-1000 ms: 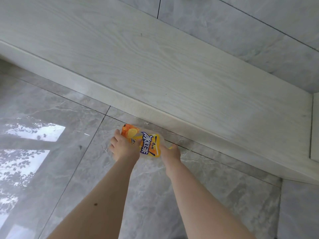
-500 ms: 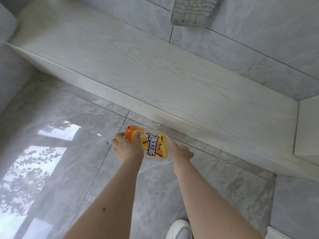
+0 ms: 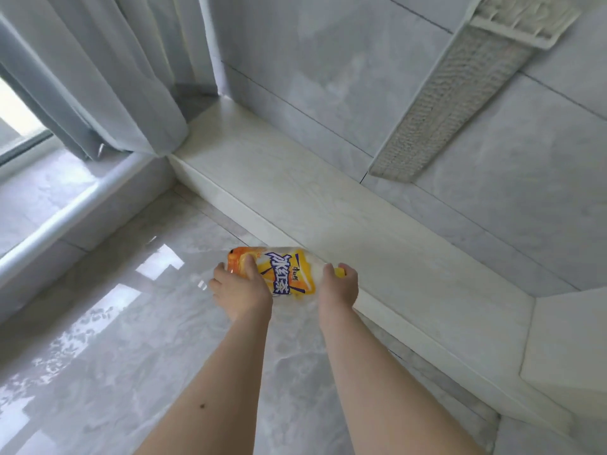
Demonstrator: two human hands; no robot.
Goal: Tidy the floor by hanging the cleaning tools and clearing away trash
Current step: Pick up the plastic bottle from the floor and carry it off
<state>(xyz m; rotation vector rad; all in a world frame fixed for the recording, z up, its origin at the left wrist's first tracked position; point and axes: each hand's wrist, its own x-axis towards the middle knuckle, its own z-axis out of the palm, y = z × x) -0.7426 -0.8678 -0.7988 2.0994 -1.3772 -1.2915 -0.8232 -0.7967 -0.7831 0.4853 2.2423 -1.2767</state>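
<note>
An empty plastic drink bottle (image 3: 285, 274) with a yellow and orange label lies sideways between both hands, above the glossy grey floor. My left hand (image 3: 239, 290) wraps the orange bottom end, thumb on top. My right hand (image 3: 340, 285) grips the neck end, where a yellow cap peeks out past the fingers. A flat mop head (image 3: 450, 96) with a pale fringed pad hangs against the tiled wall at the upper right.
A low white wood-grain ledge (image 3: 377, 231) runs along the wall just behind the bottle. Grey curtains (image 3: 108, 77) hang at the upper left above a raised window sill (image 3: 65, 208). A white block (image 3: 571, 349) stands at the right.
Both hands have lifted the bottle off the floor. The view has risen and tilted up, so the curtains, the sill and the hanging mop head have come into view.
</note>
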